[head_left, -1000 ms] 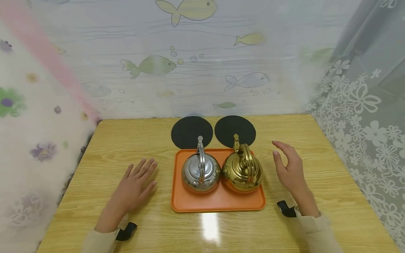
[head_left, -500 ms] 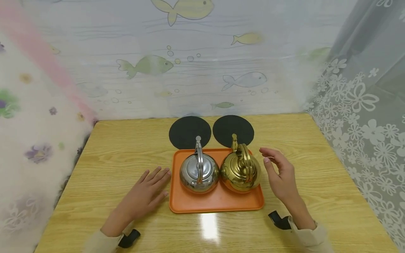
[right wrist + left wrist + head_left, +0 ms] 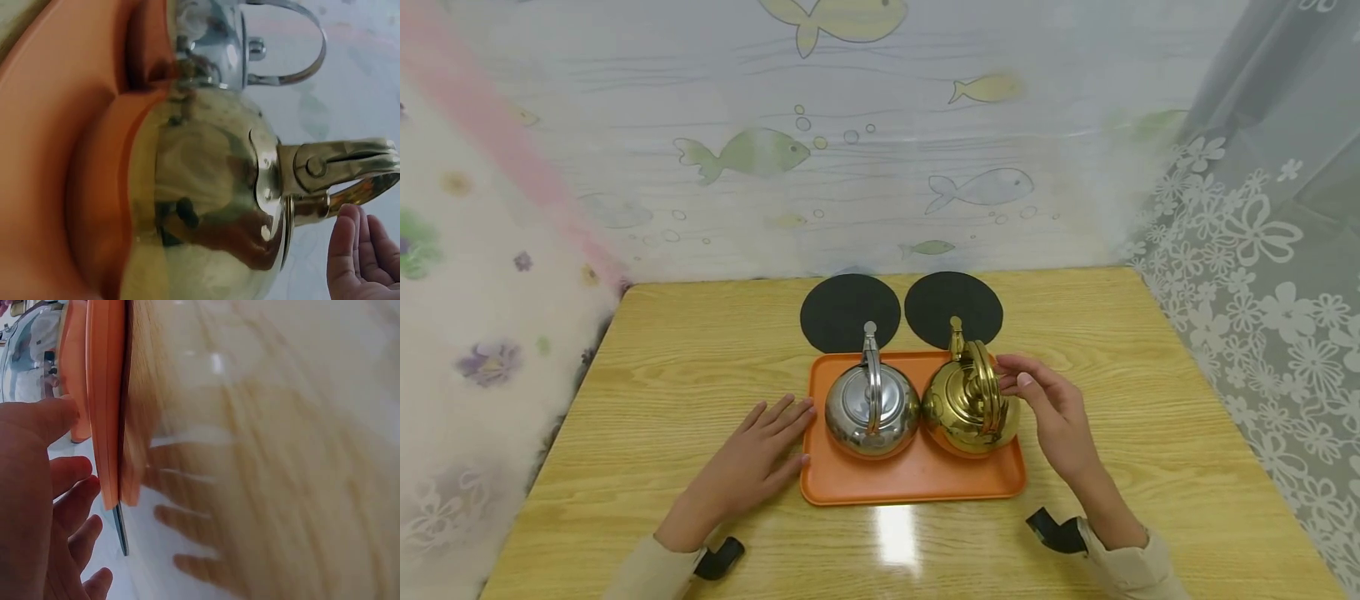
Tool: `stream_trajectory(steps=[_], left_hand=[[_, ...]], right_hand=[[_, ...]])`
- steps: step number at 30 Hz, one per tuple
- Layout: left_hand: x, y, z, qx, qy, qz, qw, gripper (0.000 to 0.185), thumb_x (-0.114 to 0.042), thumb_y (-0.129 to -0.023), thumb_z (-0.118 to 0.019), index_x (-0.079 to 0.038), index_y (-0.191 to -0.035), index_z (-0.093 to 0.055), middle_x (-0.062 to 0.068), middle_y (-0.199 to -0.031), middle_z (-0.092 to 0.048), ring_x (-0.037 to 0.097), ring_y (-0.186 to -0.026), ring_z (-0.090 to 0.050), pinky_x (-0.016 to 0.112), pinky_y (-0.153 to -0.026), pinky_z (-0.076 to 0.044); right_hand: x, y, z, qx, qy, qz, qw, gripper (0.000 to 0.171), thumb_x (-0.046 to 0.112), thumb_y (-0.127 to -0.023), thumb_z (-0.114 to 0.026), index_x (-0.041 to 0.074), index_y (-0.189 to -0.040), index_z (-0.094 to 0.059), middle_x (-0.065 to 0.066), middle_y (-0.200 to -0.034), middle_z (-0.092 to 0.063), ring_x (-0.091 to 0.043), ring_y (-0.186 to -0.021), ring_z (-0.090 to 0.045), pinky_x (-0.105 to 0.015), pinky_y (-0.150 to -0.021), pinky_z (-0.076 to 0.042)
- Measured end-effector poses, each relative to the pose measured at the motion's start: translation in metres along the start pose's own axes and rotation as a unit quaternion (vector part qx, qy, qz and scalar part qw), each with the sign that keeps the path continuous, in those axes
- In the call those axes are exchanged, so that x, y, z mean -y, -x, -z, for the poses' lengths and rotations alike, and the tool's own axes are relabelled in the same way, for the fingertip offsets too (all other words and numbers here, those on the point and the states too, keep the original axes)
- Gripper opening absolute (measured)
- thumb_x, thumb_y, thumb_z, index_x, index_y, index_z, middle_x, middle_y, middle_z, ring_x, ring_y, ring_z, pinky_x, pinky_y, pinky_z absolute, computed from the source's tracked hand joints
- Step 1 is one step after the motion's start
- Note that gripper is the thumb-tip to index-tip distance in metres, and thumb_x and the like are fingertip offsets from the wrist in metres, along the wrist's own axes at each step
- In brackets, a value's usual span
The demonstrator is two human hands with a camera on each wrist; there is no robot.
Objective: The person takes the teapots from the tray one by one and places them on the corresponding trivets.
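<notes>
An orange tray (image 3: 910,482) carries two kettles side by side. On its left half stands the silver kettle (image 3: 850,421); the gold kettle (image 3: 946,415) is on the right, its arched handle upright. My left hand (image 3: 747,467) has its fingers spread, with the fingertips right at the tray's left rim. My right hand (image 3: 1060,425) is beside the gold kettle, thumb and loosely bent fingers apart, fingertips close to the handle. In the right wrist view those fingers (image 3: 342,253) are below the gold handle (image 3: 350,156) near the lid knob, not wrapped round it.
Two black round mats (image 3: 842,310) lie side by side behind the tray, overlapped by the kettle spouts in the head view. The wooden table (image 3: 685,350) extends around the tray. A fish-patterned curtain (image 3: 865,200) hangs along the back edge.
My left hand has moved right to the tray's left rim. My right hand has moved left and slightly down, to the gold kettle's handle. Kettles and tray have stayed in place.
</notes>
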State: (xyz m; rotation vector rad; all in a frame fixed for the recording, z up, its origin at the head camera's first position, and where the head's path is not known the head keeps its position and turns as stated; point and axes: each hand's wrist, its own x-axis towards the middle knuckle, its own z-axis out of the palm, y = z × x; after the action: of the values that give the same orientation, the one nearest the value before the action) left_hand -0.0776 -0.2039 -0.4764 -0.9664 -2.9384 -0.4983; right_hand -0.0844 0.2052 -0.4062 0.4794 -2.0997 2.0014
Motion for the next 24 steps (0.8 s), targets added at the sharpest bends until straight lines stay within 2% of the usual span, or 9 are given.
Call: stream_trajectory(steps=[3,6,11,18,24], left_hand=[[0.0,-0.002,0.001,0.001,0.002,-0.001,1.0,0.064,-0.04,-0.101,-0.062,-0.01,-0.155,-0.046,0.004,-0.161,-0.041,0.032,-0.151,-0.033,0.06,-0.121,-0.024],[0.0,-0.003,0.001,0.001,-0.001,-0.001,1.0,0.064,-0.04,-0.101,-0.062,-0.01,-0.155,-0.045,0.004,-0.162,-0.04,0.032,-0.151,-0.033,0.06,-0.122,-0.024],[0.002,-0.005,0.001,0.0,-0.004,0.0,1.0,0.065,-0.04,-0.101,-0.062,-0.01,-0.155,-0.044,0.004,-0.162,-0.039,0.032,-0.152,-0.032,0.059,-0.122,-0.024],[0.003,-0.006,0.002,-0.001,0.003,0.002,1.0,0.066,-0.041,-0.101,-0.061,-0.009,-0.155,-0.044,0.004,-0.162,-0.039,0.032,-0.152,-0.032,0.059,-0.122,-0.024],[0.003,-0.006,0.004,0.001,0.018,0.013,0.9998,0.066,-0.041,-0.101,-0.062,-0.009,-0.155,-0.044,0.004,-0.163,-0.039,0.032,-0.152,-0.031,0.059,-0.122,-0.023]], right_hand=[[0.0,0.0,-0.001,0.014,-0.07,-0.021,0.997,0.034,0.005,-0.11,-0.038,-0.017,-0.128,-0.058,-0.002,-0.12,-0.069,-0.011,-0.102,-0.067,-0.021,-0.089,-0.057],[0.001,-0.001,-0.002,0.027,-0.127,-0.037,0.991,0.035,0.006,-0.111,-0.035,-0.007,-0.13,-0.062,-0.002,-0.124,-0.069,-0.011,-0.106,-0.067,-0.021,-0.091,-0.056],[0.003,-0.005,-0.003,0.052,-0.158,-0.048,0.985,0.039,0.007,-0.111,-0.032,0.011,-0.128,-0.067,0.0,-0.124,-0.069,-0.01,-0.11,-0.067,-0.021,-0.095,-0.055],[0.005,-0.009,-0.002,0.101,-0.186,-0.059,0.976,0.042,0.008,-0.112,-0.028,0.011,-0.133,-0.064,-0.001,-0.124,-0.071,-0.015,-0.111,-0.07,-0.026,-0.098,-0.055],[0.008,-0.012,-0.002,0.121,-0.212,-0.069,0.967,0.043,0.008,-0.112,-0.027,0.009,-0.137,-0.062,-0.005,-0.126,-0.071,-0.015,-0.112,-0.07,-0.027,-0.098,-0.055]])
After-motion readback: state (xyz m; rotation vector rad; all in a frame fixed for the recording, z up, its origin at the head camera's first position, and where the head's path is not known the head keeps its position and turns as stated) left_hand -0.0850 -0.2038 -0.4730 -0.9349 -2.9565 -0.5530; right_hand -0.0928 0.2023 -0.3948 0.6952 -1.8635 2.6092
